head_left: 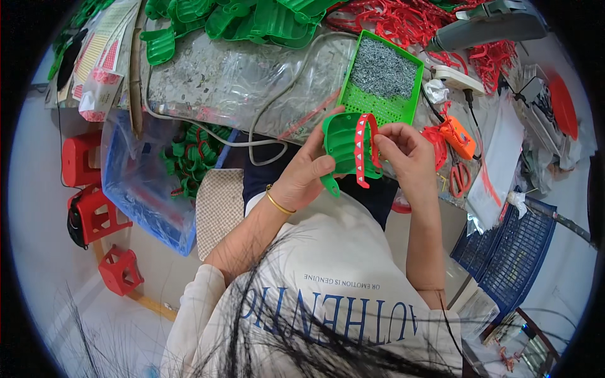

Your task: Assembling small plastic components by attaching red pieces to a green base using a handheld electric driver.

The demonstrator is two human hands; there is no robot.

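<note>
My left hand (305, 173) is closed on a curved green plastic shell (339, 143), with the thumb on its near side and the fingers behind it. Across the shell's right part runs a curved red plastic strip (360, 151) with a row of white triangles. The thumb and fingertips of my right hand (409, 157) pinch the strip's right side near its top. Just beyond both hands lies a bright green tray (378, 112) with a heap of small grey metal pieces, too small to tell apart.
More green shells (252, 22) and a tangle of red strips (403, 19) cover the table's far side. A grey power tool (482, 30), an orange box (458, 137) and red-handled scissors (460, 179) lie at right. A blue crate (148, 211) of green parts stands left, beside red stools (121, 269).
</note>
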